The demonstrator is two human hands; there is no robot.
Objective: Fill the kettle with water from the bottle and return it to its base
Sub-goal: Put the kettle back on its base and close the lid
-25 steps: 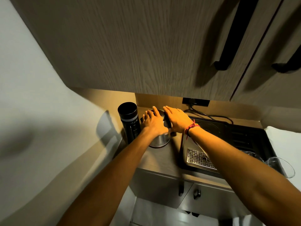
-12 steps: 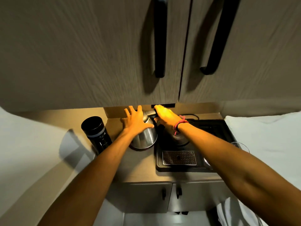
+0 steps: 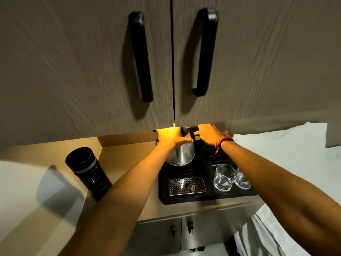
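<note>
My left hand [image 3: 170, 138] steadies the rounded, slippery steel kettle [image 3: 181, 154] while my right hand [image 3: 208, 134] grips its black handle, water-heavy I judge.

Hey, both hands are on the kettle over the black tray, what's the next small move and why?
Probably let go with both hands: the kettle already looks seated on its base, with the left hand on its body and the right hand at the handle.

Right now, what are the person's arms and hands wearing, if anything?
Both forearms are bare, with no sleeves in view, and both hands are bare, without gloves. The right wrist carries a red thread bracelet with a loose end hanging down. The left hand and its wrist show no band, watch or ring.
</note>
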